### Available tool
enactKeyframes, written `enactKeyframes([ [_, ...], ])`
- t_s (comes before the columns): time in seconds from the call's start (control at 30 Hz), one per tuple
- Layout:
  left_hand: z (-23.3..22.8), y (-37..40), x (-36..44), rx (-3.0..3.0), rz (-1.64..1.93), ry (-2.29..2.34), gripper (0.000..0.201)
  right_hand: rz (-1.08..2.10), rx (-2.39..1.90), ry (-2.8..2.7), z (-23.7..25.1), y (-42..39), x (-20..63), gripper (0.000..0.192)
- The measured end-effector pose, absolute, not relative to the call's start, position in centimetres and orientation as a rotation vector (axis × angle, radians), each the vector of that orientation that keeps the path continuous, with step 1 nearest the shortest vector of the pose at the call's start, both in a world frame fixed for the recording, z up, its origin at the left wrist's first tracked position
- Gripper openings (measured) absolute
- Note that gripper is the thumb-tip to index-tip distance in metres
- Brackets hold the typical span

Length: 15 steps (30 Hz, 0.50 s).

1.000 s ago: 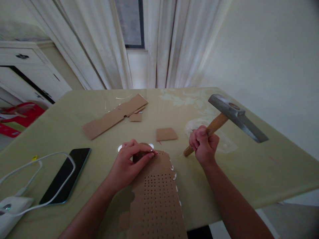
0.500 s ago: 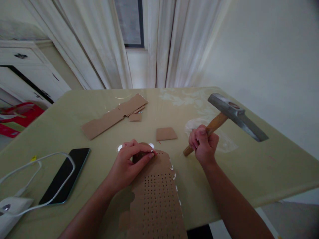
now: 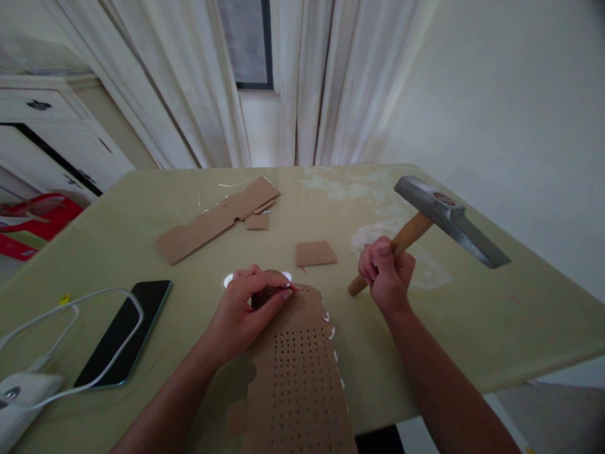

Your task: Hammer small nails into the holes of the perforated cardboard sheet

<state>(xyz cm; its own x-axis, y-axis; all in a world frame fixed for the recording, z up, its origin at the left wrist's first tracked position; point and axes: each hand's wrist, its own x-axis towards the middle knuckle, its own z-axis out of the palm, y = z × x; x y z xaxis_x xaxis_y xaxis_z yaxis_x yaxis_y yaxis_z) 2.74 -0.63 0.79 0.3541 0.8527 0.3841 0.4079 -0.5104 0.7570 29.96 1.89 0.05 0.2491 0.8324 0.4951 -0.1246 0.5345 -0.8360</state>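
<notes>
My right hand (image 3: 388, 277) is wrapped around the wooden handle (image 3: 410, 234) of a hammer. Its grey steel head (image 3: 444, 211) is raised to the upper right, above the table. Thumb and forefinger of my left hand (image 3: 253, 309) pinch something tiny with a shiny spot and a bit of red, too small to name. They rest at the far end of a long cardboard piece (image 3: 290, 313). Rows of small holes run across that cardboard, and its right edge is torn, with white bits along it. Round white shapes show just beyond my left fingers.
Long cardboard strips (image 3: 215, 222) and a small cardboard piece (image 3: 316, 253) lie farther back. At left are a black phone (image 3: 125, 334), a white cable (image 3: 101, 291) and a white power strip (image 3: 28, 403). Clear plastic (image 3: 430, 271) lies behind my right hand. A wall borders the right side.
Almost nothing differs. Both hands and the hammer hold their places, with only a very slight shift of the whole view.
</notes>
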Motion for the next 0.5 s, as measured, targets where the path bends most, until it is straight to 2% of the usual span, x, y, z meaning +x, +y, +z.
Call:
enactKeyframes([
  [0.5,0.81,-0.78,2.69,2.072,1.013,1.126,0.013,0.762,-0.767,-1.131,-0.13,1.92,30.03,0.055],
])
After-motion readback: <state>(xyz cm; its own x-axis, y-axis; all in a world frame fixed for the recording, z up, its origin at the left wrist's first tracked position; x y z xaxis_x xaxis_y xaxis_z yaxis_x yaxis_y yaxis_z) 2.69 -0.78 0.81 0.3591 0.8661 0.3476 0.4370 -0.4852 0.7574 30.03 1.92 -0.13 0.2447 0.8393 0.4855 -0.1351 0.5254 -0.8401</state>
